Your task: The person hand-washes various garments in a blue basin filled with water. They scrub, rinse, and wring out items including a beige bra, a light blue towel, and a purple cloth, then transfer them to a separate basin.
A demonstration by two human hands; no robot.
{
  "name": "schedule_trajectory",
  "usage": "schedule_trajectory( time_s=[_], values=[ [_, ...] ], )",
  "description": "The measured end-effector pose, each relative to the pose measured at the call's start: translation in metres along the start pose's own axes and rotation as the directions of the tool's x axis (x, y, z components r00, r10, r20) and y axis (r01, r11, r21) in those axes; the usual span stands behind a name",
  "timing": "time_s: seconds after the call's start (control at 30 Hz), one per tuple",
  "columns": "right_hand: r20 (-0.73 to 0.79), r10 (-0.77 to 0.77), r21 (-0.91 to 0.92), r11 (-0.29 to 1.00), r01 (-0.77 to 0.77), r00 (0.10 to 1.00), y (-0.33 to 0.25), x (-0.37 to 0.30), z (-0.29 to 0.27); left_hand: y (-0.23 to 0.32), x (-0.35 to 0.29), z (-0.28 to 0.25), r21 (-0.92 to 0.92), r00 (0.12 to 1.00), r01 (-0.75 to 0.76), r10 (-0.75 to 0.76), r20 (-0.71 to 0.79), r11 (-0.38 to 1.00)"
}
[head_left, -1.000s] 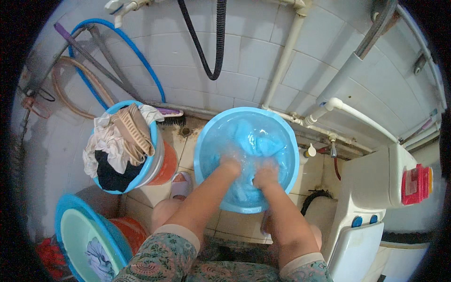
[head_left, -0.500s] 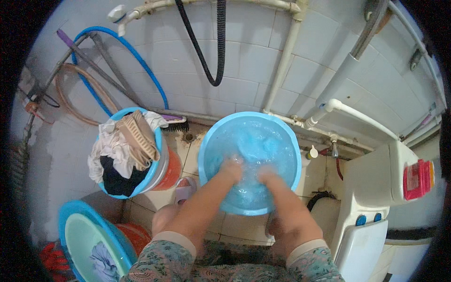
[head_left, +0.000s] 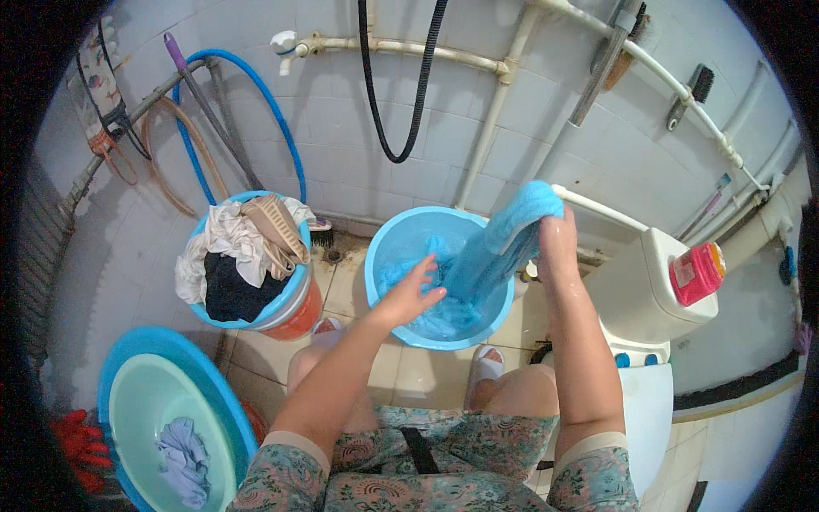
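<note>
A round light-blue basin (head_left: 439, 341) stands on the tiled floor before me, with wet blue fabric and some water in it. My right hand (head_left: 559, 243) is raised beyond the basin's right rim, closed on the top of a fluffy blue towel (head_left: 495, 252). The towel hangs slanting from that hand, its lower part down in the basin. Over the basin's left part is my left hand (head_left: 408, 299), fingers spread and holding nothing. Whether its fingertips touch the fabric beneath I cannot tell.
Left of the basin, a bucket (head_left: 294, 294) is heaped with white, beige and black clothes. Nearer me, a pale green basin (head_left: 136, 427) holds a lavender cloth (head_left: 185, 461). A toilet (head_left: 640, 286) stands at the right, a red container (head_left: 695, 273) on its tank. A black hose (head_left: 401, 158) hangs ahead.
Both hands were down in the water of the basin. The right hand has risen to the right, lifting the towel; the left has come up and spread its fingers. My view has shifted.
</note>
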State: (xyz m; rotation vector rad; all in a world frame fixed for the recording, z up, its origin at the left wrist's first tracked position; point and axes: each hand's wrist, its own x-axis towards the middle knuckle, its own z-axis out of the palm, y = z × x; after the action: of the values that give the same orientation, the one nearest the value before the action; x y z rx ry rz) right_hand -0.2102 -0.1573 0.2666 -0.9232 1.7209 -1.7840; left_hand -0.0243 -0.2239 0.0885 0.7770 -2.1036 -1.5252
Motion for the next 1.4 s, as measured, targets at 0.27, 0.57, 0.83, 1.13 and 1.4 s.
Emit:
schedule_trajectory(
  time_s=[0.27, 0.57, 0.83, 1.13, 1.4],
  values=[
    [0.141, 0.05, -0.445, 0.896, 0.018, 0.989, 0.056, 0.003, 0.014, 0.033, 0.023, 0.022, 0.036, 0.953, -0.23, 0.232, -0.193, 0.973],
    [0.433, 0.295, -0.662, 0.746, 0.078, 0.852, 0.148, -0.014, -0.003, 0.014, 0.042, -0.024, -0.674, 0.961, -0.057, -0.144, -0.238, 0.737],
    [0.438, 0.132, -0.774, 0.559, 0.298, 0.889, 0.18, -0.012, 0.006, 0.022, 0.049, -0.056, -0.783, 0.93, -0.177, -0.158, -0.331, 0.597],
    [0.256, -0.04, -0.232, 0.967, 0.102, 0.966, 0.157, -0.013, -0.004, 0.017, 0.038, -0.08, -0.829, 0.964, -0.068, -0.176, -0.197, 0.556],
    [0.325, -0.256, -0.184, 0.927, 0.326, 0.91, 0.167, -0.022, 0.001, -0.016, 0.038, 0.028, 0.038, 0.99, -0.134, 0.136, -0.031, 0.99]
  ],
)
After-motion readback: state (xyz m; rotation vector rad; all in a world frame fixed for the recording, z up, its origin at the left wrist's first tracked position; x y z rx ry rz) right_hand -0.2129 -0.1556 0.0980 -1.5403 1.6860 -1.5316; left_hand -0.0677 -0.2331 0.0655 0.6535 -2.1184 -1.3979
